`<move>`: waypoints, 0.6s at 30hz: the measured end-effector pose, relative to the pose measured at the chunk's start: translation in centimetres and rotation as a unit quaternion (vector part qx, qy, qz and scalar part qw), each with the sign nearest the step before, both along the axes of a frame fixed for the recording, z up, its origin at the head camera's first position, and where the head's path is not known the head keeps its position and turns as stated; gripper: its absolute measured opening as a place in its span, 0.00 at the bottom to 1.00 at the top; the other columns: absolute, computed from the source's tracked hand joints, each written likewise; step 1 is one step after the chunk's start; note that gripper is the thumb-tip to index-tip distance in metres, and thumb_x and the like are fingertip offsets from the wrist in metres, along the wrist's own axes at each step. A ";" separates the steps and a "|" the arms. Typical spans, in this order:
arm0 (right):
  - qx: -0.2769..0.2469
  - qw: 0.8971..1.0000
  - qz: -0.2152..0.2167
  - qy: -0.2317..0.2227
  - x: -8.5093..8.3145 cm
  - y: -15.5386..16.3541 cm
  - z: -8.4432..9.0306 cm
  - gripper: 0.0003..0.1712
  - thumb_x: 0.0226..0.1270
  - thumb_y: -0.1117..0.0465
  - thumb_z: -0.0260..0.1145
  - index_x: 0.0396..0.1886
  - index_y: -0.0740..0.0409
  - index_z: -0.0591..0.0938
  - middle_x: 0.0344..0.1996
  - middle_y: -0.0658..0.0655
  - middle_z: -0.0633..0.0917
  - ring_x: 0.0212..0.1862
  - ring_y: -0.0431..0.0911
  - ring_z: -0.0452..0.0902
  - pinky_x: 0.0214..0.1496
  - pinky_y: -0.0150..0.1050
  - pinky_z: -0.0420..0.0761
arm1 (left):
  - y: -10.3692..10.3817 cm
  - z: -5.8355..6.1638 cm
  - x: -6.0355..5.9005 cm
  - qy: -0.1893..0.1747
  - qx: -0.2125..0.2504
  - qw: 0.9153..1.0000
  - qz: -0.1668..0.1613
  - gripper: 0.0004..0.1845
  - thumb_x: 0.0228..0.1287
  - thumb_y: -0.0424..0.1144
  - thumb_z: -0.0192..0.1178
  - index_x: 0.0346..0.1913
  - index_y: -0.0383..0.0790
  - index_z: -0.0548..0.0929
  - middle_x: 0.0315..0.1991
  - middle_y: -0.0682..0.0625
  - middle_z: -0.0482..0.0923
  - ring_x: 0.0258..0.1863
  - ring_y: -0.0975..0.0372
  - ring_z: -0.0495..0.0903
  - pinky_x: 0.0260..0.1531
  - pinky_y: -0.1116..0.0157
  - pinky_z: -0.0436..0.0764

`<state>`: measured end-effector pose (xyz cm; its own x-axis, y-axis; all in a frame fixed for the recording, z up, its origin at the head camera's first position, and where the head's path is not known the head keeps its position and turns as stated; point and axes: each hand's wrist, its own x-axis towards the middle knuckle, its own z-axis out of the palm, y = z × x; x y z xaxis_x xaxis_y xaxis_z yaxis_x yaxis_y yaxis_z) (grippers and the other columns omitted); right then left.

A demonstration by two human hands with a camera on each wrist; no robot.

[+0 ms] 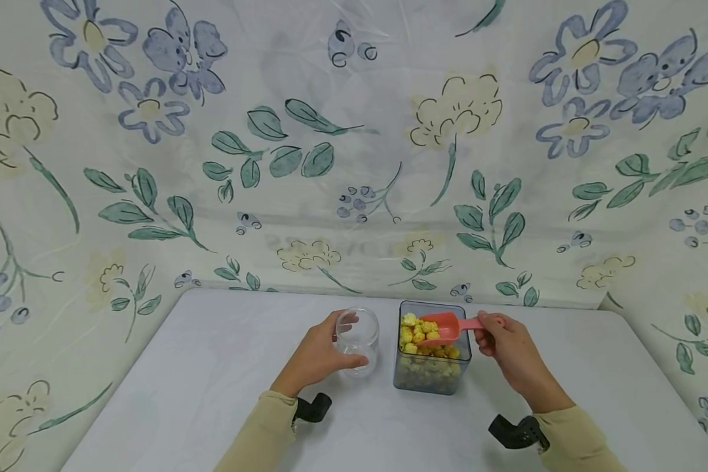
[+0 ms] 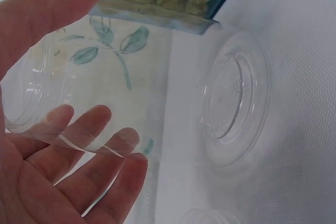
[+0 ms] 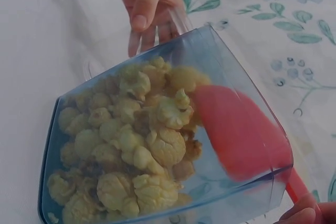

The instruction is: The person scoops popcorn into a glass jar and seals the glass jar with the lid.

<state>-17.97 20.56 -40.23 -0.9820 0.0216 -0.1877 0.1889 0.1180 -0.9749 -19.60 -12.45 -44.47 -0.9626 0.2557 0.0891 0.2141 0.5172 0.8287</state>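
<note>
The red scoop [image 1: 445,329] lies tipped inside the top of the square blue-tinted container [image 1: 431,377], its bowl among yellow popcorn [image 1: 419,331] that fills the container. The right hand [image 1: 504,347] pinches the scoop's handle just outside the container's right wall, fingers curled round it. In the right wrist view the scoop's bowl [image 3: 239,132] shows through the clear wall, pressed against the popcorn [image 3: 136,150]. Just left of the container stands a clear plastic jar [image 1: 358,341], open at the top. The left hand [image 1: 321,354] wraps it from the left, thumb and fingers curled round its side; the left wrist view shows the fingers [image 2: 89,145] through the jar's wall [image 2: 157,77]. All rest on a white table [image 1: 212,393], backed by a floral cloth [image 1: 271,164].
</note>
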 end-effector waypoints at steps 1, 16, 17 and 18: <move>-0.001 1.000 -0.001 -0.001 0.0 0.1 0.0 0.20 0.84 0.54 0.48 0.53 0.70 0.70 0.30 0.51 0.75 0.34 0.40 0.69 0.36 0.29 0.75 | 0.0 0.0 0.0 0.000 0.000 1.000 0.001 0.44 0.47 0.43 0.81 0.68 0.40 0.73 0.62 0.50 0.78 0.60 0.51 0.76 0.59 0.49 0.76; -0.028 0.999 -0.025 0.008 0.2 0.5 0.6 0.21 0.84 0.51 0.48 0.48 0.67 0.72 0.29 0.49 0.76 0.34 0.39 0.70 0.37 0.28 0.76 | 0.2 -0.2 0.2 -0.012 0.009 1.000 0.017 0.44 0.49 0.43 0.81 0.69 0.41 0.72 0.63 0.50 0.78 0.61 0.50 0.76 0.62 0.48 0.75; -0.031 0.999 -0.026 0.010 0.3 0.5 0.7 0.21 0.83 0.51 0.48 0.48 0.67 0.72 0.29 0.48 0.77 0.34 0.39 0.70 0.37 0.27 0.76 | 0.2 -0.3 0.2 -0.013 0.008 1.000 0.018 0.44 0.49 0.44 0.81 0.69 0.41 0.72 0.63 0.50 0.77 0.61 0.51 0.76 0.62 0.48 0.75; -0.035 0.999 -0.027 0.013 0.3 0.5 0.8 0.21 0.83 0.51 0.48 0.47 0.67 0.72 0.29 0.48 0.77 0.34 0.39 0.70 0.37 0.27 0.76 | 0.2 -0.3 0.2 -0.014 0.008 1.000 0.019 0.44 0.49 0.44 0.80 0.69 0.41 0.72 0.63 0.50 0.77 0.61 0.51 0.76 0.62 0.48 0.74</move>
